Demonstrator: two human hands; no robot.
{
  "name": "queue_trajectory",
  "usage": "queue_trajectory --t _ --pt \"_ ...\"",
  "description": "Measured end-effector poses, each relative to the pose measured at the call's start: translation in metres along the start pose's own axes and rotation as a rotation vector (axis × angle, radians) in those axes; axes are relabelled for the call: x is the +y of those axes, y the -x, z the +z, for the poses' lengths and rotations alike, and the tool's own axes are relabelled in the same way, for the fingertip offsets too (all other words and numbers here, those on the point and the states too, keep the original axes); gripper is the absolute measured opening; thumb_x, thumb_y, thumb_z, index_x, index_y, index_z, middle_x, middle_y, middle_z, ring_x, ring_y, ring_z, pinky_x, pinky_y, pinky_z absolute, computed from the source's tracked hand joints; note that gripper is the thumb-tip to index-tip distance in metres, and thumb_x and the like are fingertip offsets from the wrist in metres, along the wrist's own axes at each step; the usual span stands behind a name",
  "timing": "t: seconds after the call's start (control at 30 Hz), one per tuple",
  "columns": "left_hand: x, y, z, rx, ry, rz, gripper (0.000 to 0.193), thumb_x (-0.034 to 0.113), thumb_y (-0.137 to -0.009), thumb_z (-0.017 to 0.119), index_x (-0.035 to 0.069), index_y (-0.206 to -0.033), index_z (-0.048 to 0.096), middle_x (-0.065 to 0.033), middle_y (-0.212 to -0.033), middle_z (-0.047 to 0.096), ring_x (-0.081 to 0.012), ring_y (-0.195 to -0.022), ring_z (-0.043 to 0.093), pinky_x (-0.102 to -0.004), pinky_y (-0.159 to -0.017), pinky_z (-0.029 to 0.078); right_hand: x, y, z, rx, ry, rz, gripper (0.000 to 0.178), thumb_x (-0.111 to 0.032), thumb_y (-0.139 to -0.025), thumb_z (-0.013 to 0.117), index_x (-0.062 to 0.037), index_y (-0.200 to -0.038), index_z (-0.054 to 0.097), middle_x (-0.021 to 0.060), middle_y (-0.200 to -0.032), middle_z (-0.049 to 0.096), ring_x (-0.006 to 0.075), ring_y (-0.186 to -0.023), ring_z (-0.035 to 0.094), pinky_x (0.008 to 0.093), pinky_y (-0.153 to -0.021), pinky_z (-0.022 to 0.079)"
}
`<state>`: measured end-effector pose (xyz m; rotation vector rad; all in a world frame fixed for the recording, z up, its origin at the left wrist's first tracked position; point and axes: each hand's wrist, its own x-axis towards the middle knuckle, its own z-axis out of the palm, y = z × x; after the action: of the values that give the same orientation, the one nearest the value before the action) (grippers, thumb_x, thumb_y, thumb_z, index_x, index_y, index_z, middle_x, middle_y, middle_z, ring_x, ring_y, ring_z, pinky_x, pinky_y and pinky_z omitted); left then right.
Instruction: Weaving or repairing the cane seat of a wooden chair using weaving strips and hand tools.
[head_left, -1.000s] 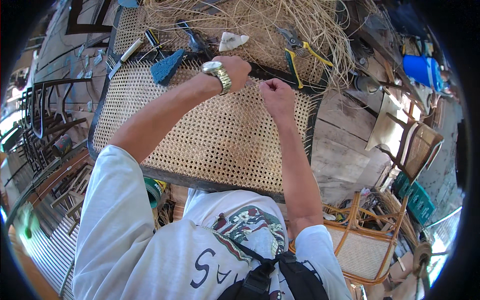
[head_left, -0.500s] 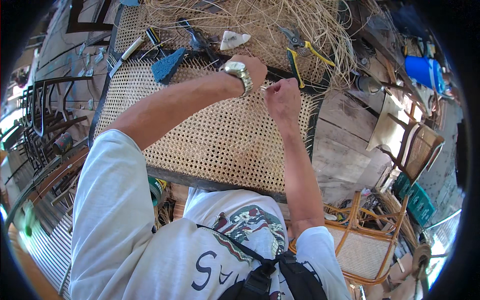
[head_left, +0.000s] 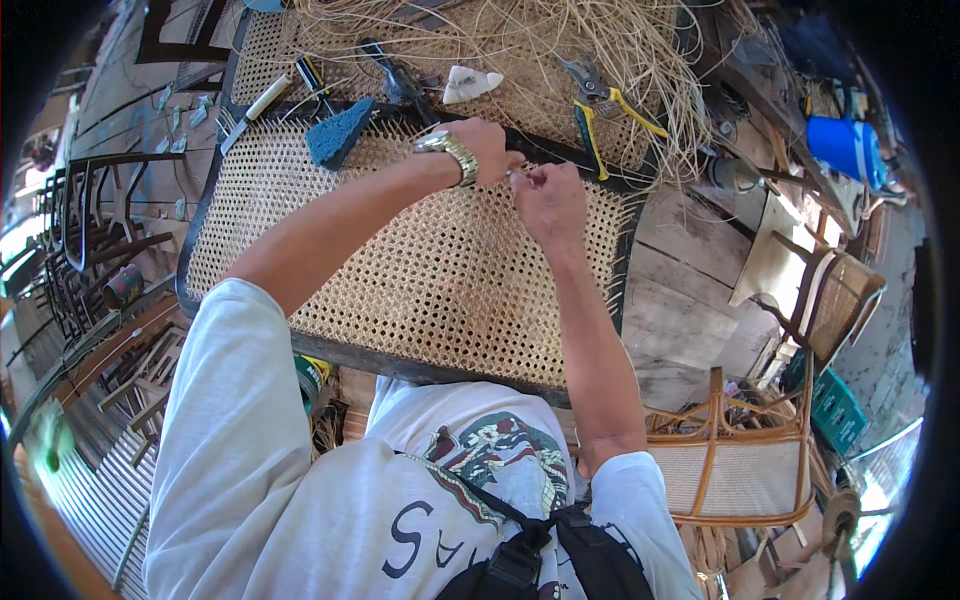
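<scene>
A pale woven cane panel (head_left: 430, 290) in a dark frame (head_left: 420, 370) lies before me. Over its far edge my left hand (head_left: 485, 150), with a metal watch at the wrist, is closed with its fingers curled. My right hand (head_left: 552, 205) pinches close beside it, thumb and fingers together at the far edge of the weave. Both hands almost touch at the fingertips. Whatever lies between them is too small to make out. Yellow-handled pruning shears (head_left: 597, 105) lie just beyond my right hand. A blue sponge-like block (head_left: 340, 133) rests left of my left hand.
Loose cane strands (head_left: 640, 60) heap over the far panel. Along the frame's far bar lie a white-handled knife (head_left: 262, 102), a dark-handled tool (head_left: 390, 75) and a white lump (head_left: 470, 84). A blue bucket (head_left: 845, 148) stands right; a rattan chair (head_left: 735, 465) sits lower right.
Both hands have shifted a little left along the far edge of the cane panel, staying close together. The tools beyond them lie where they were.
</scene>
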<state>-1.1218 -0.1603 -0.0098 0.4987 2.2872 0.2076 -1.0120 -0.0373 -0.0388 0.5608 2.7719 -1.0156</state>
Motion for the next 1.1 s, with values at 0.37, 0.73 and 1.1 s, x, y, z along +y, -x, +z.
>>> queue_trajectory --t 0.37,0.73,1.1 --pt "-0.071 0.005 -0.069 0.495 -0.29 0.003 0.047 0.056 -0.094 0.058 0.011 -0.081 0.068 -0.0062 -0.065 0.063 -0.019 -0.056 0.059 -0.038 -0.052 0.048 0.012 0.005 0.007 0.067 0.001 -0.109 0.01 -0.017 -0.087 0.067 -0.0091 -0.093 0.068 0.0132 -0.099 0.059 0.033 -0.085 0.064 0.0445 -0.074 0.053" --pt "-0.064 0.047 -0.039 0.302 0.204 0.008 0.027 0.038 -0.098 0.057 0.015 -0.101 0.071 -0.0062 -0.068 0.066 -0.0186 -0.056 0.061 -0.0358 -0.053 0.046 0.01 -0.024 0.027 -0.045 -0.522 -0.13 0.012 -0.016 -0.089 0.07 -0.0078 -0.098 0.07 0.0087 -0.094 0.064 0.0192 -0.079 0.062 0.032 -0.071 0.05" --pt "-0.013 -0.004 -0.006 0.237 -0.427 0.314 0.015 0.025 -0.091 0.064 0.012 -0.091 0.071 -0.0104 -0.087 0.073 -0.0287 -0.085 0.072 -0.0428 -0.072 0.057 0.019 -0.02 0.011 -0.071 -0.39 0.168 0.024 -0.026 -0.087 0.073 -0.0016 -0.09 0.071 0.0116 -0.074 0.068 0.0219 -0.071 0.064 0.0348 -0.07 0.05"
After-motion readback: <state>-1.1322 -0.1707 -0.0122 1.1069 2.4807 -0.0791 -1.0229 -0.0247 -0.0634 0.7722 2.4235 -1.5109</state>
